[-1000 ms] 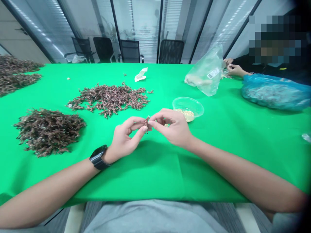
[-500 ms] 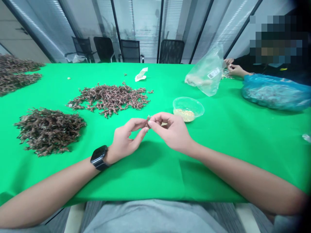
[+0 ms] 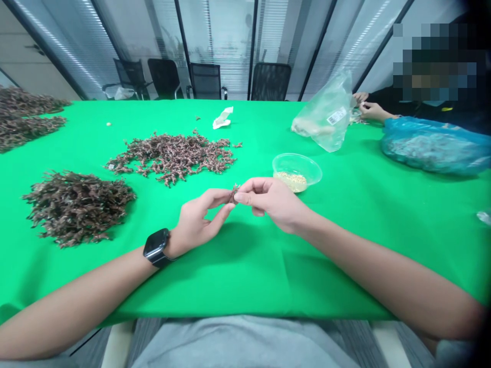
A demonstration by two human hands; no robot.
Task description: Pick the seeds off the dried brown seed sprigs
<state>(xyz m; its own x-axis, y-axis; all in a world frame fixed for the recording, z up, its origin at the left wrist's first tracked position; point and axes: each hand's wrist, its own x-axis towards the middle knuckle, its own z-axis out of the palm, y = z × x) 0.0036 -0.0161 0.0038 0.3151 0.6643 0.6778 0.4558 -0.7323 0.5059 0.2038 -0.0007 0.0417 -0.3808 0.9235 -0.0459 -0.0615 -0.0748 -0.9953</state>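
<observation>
Between my two hands is a small brown twig-like piece (image 3: 233, 194). My left hand (image 3: 203, 214), with a black watch at its wrist, pinches it between thumb and fingertips. From the other side, my right hand (image 3: 272, 202) closes its thumb and forefinger on the same piece. A clear round bowl (image 3: 313, 171) with pale yellowish bits in it stands just behind my right hand. Beyond my left hand lies a spread pile of brown pieces (image 3: 176, 153). A taller, darker pile (image 3: 79, 207) sits to the left.
More brown piles (image 3: 28, 120) lie at the far left. Crumpled white paper (image 3: 223, 118) is at the back of the green table (image 3: 238, 276). A clear bag (image 3: 326, 112) and a blue bag (image 3: 437, 145) lie at the right, near another person's hands (image 3: 374, 110).
My right hand has turned slightly, and its lower fingers have shifted below the thumb. My left hand has stayed nearly still, keeping the piece pinched.
</observation>
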